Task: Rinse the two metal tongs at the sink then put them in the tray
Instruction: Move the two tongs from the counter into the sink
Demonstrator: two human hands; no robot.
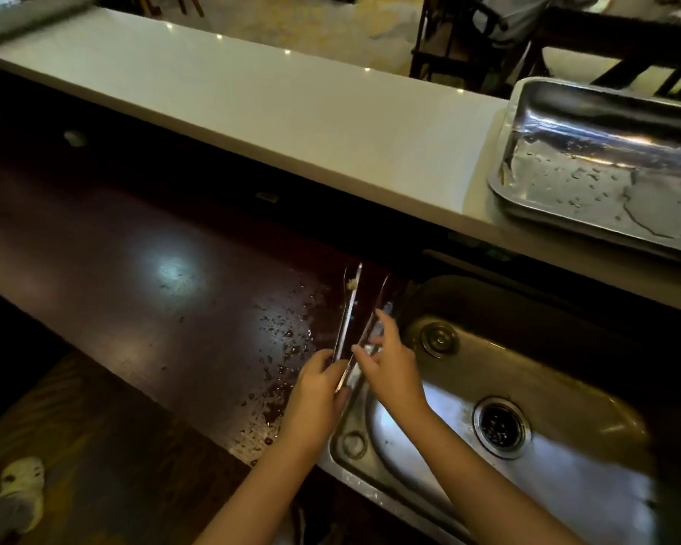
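Probably a restaurant bar: steel sink (pixel 441 391) in a dark counter (pixel 142 277), white ledge (pixel 252 100), dining chairs (pixel 457 45) beyond.

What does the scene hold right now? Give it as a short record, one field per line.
left hand: grips one pair of tongs near its hinge end
right hand: fingers on the second pair of tongs
tongs: two metal pairs, tips pointing away over the dark counter; pale residue near one tip
sink: steel basin, right of the hands, no water seen running
tray: steel, on the white ledge at upper right, wet, no tongs in it
dark counter: droplets left of the sink
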